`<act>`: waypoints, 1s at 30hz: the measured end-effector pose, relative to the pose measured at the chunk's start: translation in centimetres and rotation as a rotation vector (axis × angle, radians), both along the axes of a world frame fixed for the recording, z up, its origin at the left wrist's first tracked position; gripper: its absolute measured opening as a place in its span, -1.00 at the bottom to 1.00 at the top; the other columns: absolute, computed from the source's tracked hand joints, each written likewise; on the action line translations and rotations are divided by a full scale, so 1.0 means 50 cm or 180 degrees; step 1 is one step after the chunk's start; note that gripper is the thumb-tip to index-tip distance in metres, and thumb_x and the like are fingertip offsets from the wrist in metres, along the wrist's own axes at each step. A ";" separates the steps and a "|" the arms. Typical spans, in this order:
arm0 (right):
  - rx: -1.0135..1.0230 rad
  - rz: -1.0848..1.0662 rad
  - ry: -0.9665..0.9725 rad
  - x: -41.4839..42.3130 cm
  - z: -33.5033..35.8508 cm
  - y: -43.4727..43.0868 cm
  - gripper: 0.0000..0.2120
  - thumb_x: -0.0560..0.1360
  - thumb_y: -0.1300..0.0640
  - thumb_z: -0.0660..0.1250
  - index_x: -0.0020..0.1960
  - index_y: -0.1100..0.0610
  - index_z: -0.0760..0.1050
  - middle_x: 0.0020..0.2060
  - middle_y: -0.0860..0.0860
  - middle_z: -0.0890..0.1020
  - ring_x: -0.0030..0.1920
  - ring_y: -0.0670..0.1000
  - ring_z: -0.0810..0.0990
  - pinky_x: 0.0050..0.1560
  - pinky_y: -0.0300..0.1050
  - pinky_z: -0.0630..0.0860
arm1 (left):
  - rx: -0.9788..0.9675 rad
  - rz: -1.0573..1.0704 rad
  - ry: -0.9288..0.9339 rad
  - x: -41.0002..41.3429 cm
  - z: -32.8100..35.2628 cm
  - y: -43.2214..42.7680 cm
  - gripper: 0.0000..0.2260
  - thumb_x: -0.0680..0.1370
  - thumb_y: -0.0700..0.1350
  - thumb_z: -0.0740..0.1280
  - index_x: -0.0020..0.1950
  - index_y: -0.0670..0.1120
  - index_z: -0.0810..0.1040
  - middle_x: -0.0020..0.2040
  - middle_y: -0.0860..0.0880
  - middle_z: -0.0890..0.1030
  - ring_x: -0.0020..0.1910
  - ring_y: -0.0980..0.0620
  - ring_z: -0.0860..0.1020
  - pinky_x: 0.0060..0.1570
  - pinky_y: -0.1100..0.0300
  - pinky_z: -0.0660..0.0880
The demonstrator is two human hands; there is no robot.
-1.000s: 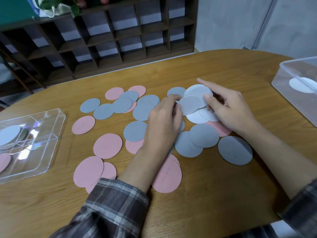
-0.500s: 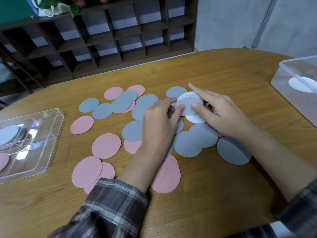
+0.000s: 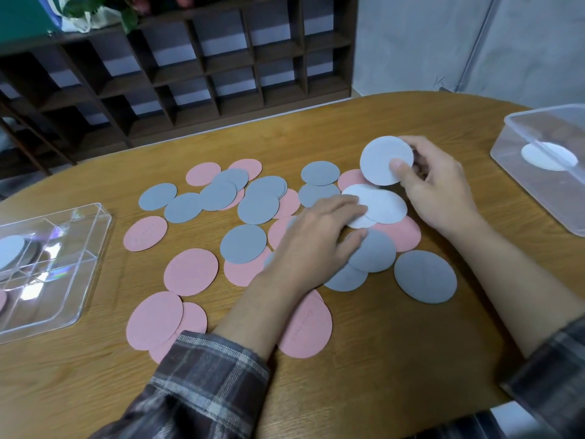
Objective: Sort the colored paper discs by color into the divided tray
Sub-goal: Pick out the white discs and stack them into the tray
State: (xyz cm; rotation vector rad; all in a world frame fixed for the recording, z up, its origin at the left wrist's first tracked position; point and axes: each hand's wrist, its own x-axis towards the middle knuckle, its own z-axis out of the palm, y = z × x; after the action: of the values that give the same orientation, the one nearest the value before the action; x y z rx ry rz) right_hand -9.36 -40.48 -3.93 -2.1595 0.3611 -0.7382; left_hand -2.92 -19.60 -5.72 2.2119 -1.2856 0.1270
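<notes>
Tray [image 3: 68,282], 9 o'clock: white, pink discs [image 3: 9,252]; box [image 3: 538,113], 3 o'clock: one white. Right hand [image 3: 440,188] pinches white disc [image 3: 380,158] (left hand [image 3: 310,242] flat).

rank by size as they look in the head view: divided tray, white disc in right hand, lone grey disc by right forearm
1. divided tray, though cut off by the frame
2. grey disc
3. held white disc, barely smaller; it is farther from the camera, so the two may truly match

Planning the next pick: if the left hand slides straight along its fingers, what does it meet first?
Likely the flat white discs just ahead of the left hand; whether its fingertips already touch them is unclear.
</notes>
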 end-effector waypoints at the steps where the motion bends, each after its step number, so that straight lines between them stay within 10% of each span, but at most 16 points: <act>1: 0.0010 -0.0035 0.0008 0.000 -0.001 -0.001 -0.72 0.65 0.09 0.30 0.34 -0.02 0.52 0.08 -0.01 0.66 0.07 0.09 0.60 0.13 0.14 0.57 | 0.0113 -0.0020 -0.0040 0.000 -0.001 0.000 -0.66 0.66 0.02 0.34 0.42 -0.03 0.58 0.45 0.02 0.55 0.44 0.02 0.46 0.36 0.03 0.45; 10: -0.0049 -0.0003 0.0182 0.003 0.000 0.011 -0.69 0.65 0.09 0.31 0.38 -0.03 0.50 0.11 0.02 0.66 0.10 0.09 0.60 0.13 0.11 0.59 | 0.0047 0.0536 -0.0429 0.004 0.009 0.009 -0.67 0.55 0.20 0.44 0.08 -0.05 0.66 0.06 0.03 0.68 0.04 -0.05 0.60 -0.06 -0.04 0.54; 21: -0.0035 0.0142 0.0119 0.007 -0.005 0.016 -0.70 0.64 0.11 0.32 0.35 -0.07 0.53 0.04 0.00 0.67 -0.01 0.11 0.60 0.04 0.18 0.58 | 0.0214 0.0639 -0.0278 0.005 0.007 -0.003 -0.57 0.60 0.26 0.35 0.39 0.09 0.61 0.16 0.01 0.52 0.18 -0.05 0.44 0.16 -0.07 0.43; 30: 0.0043 0.0361 0.0052 0.009 -0.013 0.017 -0.53 0.64 0.10 0.32 0.50 -0.22 0.43 0.06 0.04 0.69 -0.06 0.24 0.58 0.08 0.19 0.57 | -0.0398 0.0581 -0.0508 0.012 -0.001 -0.006 -0.60 0.69 0.12 0.14 0.07 -0.02 0.73 -0.05 -0.01 0.57 -0.04 -0.05 0.51 -0.03 -0.01 0.43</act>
State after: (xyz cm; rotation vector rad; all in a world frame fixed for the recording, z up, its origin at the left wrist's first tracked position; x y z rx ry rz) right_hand -8.88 -39.64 -4.59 -2.1551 0.2492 -0.6529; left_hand -2.32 -19.88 -5.79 2.2434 -1.1216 0.4500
